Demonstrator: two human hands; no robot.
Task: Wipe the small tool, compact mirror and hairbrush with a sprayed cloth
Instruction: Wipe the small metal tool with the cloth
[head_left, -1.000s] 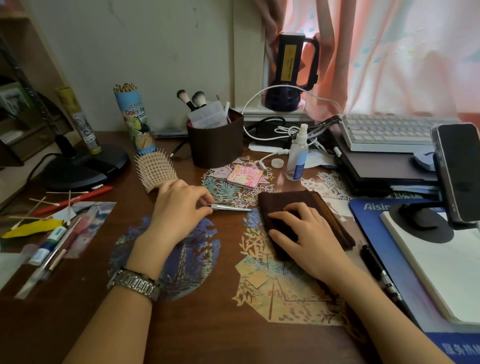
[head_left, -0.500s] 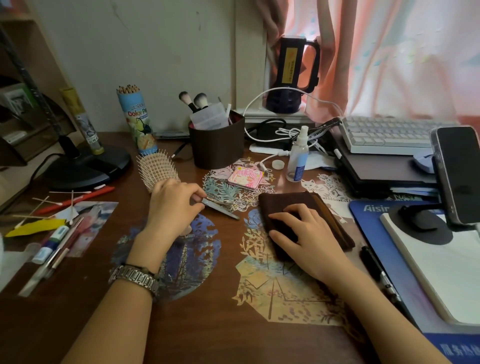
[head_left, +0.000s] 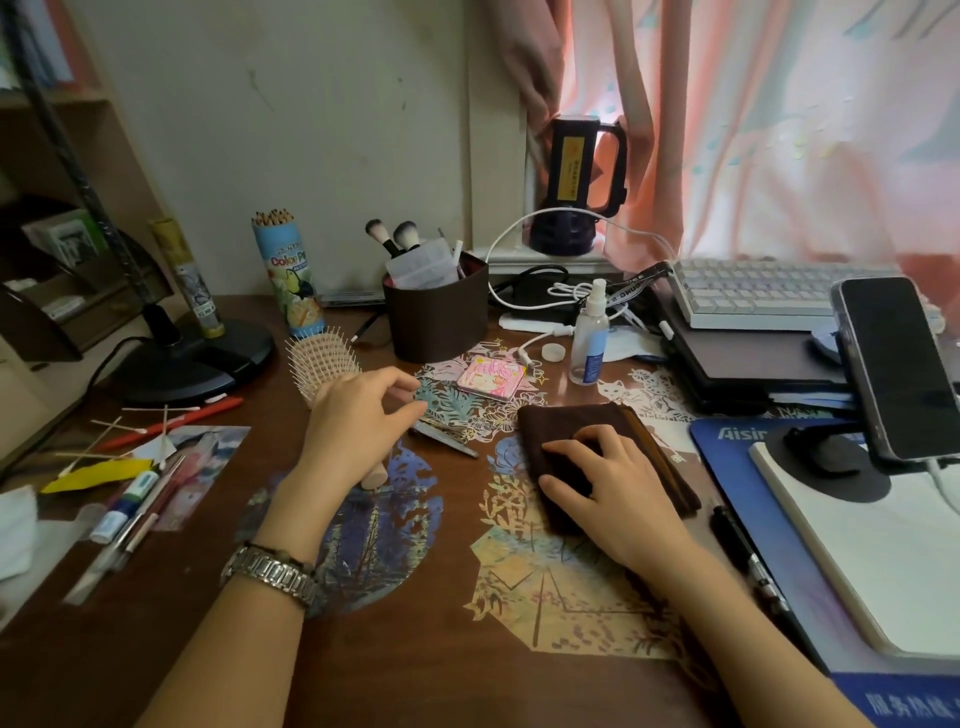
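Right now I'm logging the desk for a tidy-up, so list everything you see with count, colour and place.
Small metal tool: one, silver, lying on the desk by the left fingers.
Square compact mirror: one, pink, closed, behind the tool.
Wooden hairbrush: one, beige, partly under the left hand.
Folded cloth: one, dark brown, centre right.
Spray bottle: one, clear, blue label, upright behind the cloth; white cap beside it.
Brush holder: one, brown, back centre.
Pencil tube: one, blue, back left.
Keyboard: one, white, back right.
Phone: one, black, on a stand, right.
Left hand: hovering, holding nothing.
Right hand: resting on the cloth.
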